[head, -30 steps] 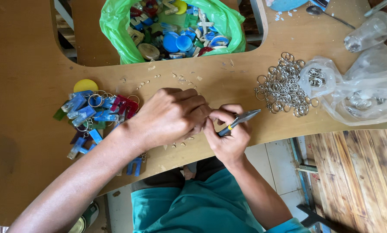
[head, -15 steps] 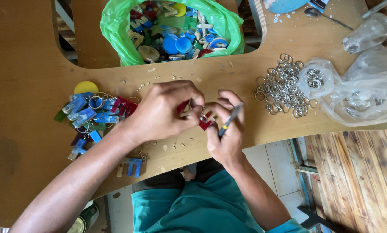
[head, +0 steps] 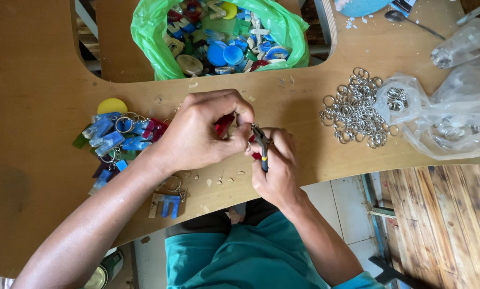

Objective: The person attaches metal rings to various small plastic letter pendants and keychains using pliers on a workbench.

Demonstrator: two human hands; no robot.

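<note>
Red charm (head: 224, 124) pinched at mid-bench, pliers (head: 262, 145) working at it.

The left hand (head: 200, 134) had its fingers closed on the red piece, just above the bench (head: 31, 80) edge; the right hand (head: 277, 168) gripped the small pliers, tips right at that piece. By the look of it, plenty was done: a heap of ringed charms (head: 117, 136) lay left. Plenty remained too: loose rings (head: 355, 109) right, and a green bag (head: 149, 37) full of pieces.

Red piece (head: 224, 124): small, glossy, mostly hidden, pinched in my left hand (head: 200, 134) above the tabletop. Pliers (head: 262, 145): dark jaws, yellow-marked handle, gripped in my right hand (head: 277, 168), tips touching the piece.
</note>
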